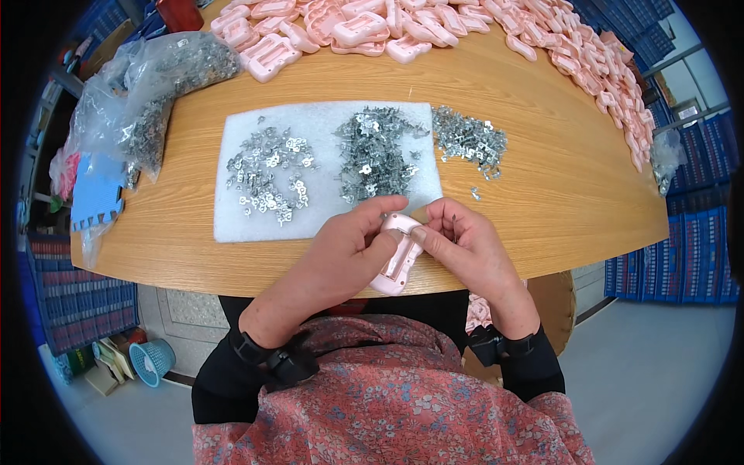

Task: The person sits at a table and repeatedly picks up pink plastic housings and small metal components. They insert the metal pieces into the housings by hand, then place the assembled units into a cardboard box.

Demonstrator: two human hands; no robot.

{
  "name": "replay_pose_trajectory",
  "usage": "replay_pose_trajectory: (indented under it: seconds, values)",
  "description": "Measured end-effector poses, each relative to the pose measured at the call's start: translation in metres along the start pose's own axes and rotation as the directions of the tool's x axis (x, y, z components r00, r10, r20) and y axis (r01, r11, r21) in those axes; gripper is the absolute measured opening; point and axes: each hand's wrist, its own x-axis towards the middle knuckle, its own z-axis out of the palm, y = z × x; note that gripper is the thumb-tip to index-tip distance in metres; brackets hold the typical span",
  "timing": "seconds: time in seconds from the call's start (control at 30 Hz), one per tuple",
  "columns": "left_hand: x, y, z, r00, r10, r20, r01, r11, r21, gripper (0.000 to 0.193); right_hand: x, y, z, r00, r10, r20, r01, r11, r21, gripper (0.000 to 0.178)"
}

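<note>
A pale pink plastic housing point(398, 267) with a long recessed slot is held between my two hands at the table's near edge. My left hand point(353, 244) grips its left side, thumb pressing on the upper end of the slot. From the other side, my right hand point(463, 242) closes on the upper right of the housing, its thumb near the slot's top. Whether a small metal piece sits under the thumbs is hidden. Just beyond, small silvery metal clips lie in a sparse pile point(271, 174) and a denser pile point(376, 155) on a white foam sheet point(325, 225).
Another heap of metal parts point(470, 139) lies right of the foam on the wooden table point(542, 209). Many pink housings point(360, 29) cover the far edge and right side point(581, 66). Clear bags of metal parts point(147, 93) and a blue foam mat point(97, 194) occupy the left.
</note>
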Motion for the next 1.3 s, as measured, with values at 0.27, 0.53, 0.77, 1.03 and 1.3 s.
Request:
replay_pose_trajectory:
  seconds: [0.27,0.53,0.77,1.03,1.3]
  values:
    - [0.008,0.0,0.001,0.999,-0.004,-0.036,0.013,0.969,0.246,0.037,-0.002,0.009,0.003,0.991,-0.112,-0.078,0.109,0.993,-0.047,0.021]
    - [0.009,-0.006,0.005,0.997,-0.004,-0.08,0.014,0.993,0.116,0.039,-0.015,0.002,-0.011,0.963,-0.264,-0.049,0.218,0.874,-0.434,0.018]
    - [0.011,-0.009,0.008,0.995,-0.004,-0.103,0.017,0.992,0.127,0.042,-0.029,0.002,0.001,0.93,-0.343,-0.134,0.179,0.74,-0.649,0.012]
    - [0.013,-0.008,0.009,0.994,-0.005,-0.108,0.019,0.992,0.126,0.043,-0.028,0.011,0.004,0.823,-0.552,-0.133,0.235,0.545,-0.805,0.014]
    - [0.012,-0.007,0.009,0.994,-0.038,-0.103,0.052,0.989,0.141,0.044,-0.03,0.003,0.004,0.847,-0.528,-0.066,0.211,0.448,-0.869,0.019]
